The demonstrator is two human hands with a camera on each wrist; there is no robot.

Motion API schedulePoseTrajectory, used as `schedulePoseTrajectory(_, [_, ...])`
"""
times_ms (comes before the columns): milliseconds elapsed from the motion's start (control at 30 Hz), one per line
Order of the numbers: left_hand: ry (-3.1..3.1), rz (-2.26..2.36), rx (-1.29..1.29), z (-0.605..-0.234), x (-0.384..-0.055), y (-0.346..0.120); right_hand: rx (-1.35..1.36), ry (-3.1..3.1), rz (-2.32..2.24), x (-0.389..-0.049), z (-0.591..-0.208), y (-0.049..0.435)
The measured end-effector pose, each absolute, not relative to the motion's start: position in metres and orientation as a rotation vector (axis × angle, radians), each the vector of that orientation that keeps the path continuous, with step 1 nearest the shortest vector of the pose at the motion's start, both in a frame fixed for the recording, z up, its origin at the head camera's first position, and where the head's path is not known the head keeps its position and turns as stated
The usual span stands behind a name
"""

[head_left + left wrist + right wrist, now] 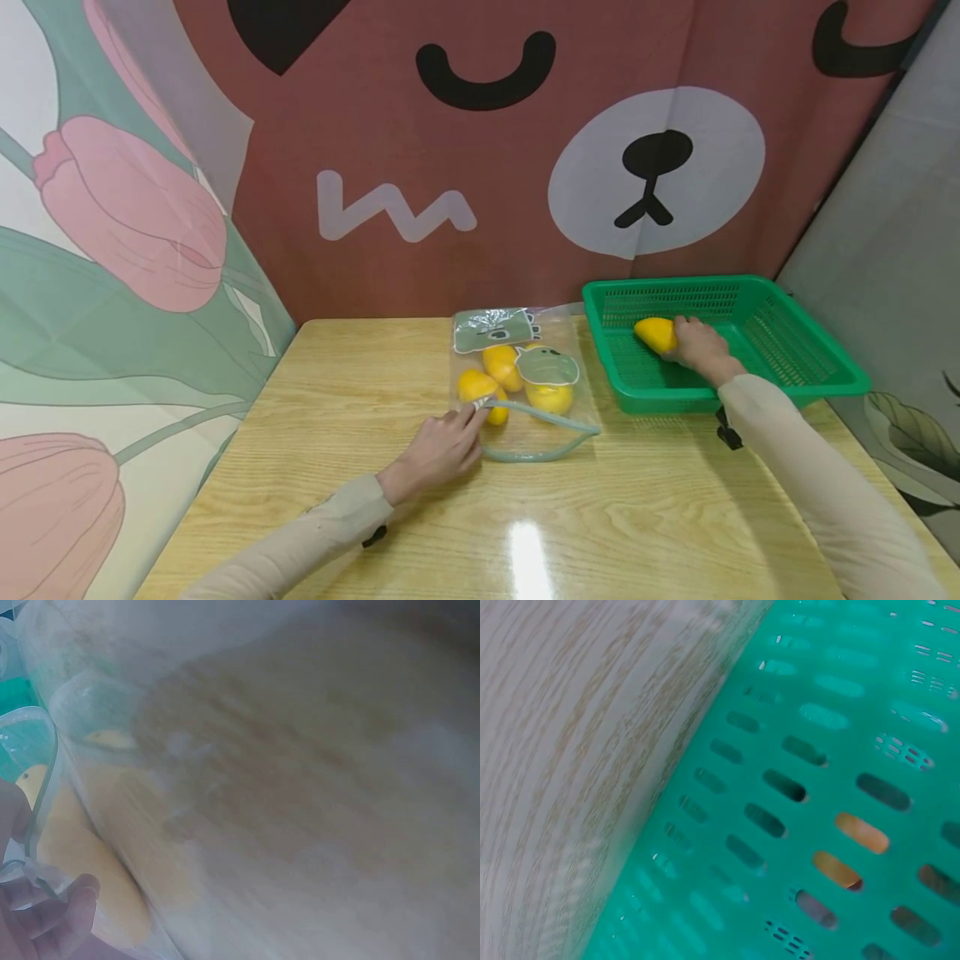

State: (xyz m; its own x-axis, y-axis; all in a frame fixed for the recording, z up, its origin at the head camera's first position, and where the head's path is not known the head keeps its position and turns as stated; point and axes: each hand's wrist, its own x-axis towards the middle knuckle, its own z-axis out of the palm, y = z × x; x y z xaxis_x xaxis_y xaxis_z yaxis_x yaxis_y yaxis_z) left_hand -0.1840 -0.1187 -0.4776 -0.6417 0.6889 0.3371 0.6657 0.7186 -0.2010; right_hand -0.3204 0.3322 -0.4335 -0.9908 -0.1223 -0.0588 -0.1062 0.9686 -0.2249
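Note:
A clear zip bag (525, 446) with green cartoon prints lies on the table, its green-edged mouth spread toward me. Inside it are several yellow mangoes (504, 367). My left hand (444, 446) pinches the left corner of the bag's mouth; the left wrist view shows its fingertips (86, 889) at the plastic edge. Over at the right, my right hand (699, 346) is inside a green basket (810, 387) and grips a yellow mango (655, 335) by its right end. Through the basket's slots, the right wrist view shows only bits of the mango (861, 832).
The wooden table (360, 375) ends against a brown bear-print curtain (390, 275) at the back. A tulip-print curtain (135, 333) hangs on the left. The basket's raised wall stands just right of the bag, a narrow gap between them.

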Motion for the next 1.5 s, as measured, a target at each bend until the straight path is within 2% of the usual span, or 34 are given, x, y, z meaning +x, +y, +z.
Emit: schedulePoseTrajectory(1500, [-2.537, 0.059, -1.062, -0.4778, -0.1838, -0.1212, -0.272, 3.198, -0.429, -0.3213, -0.4262, 0.3332])
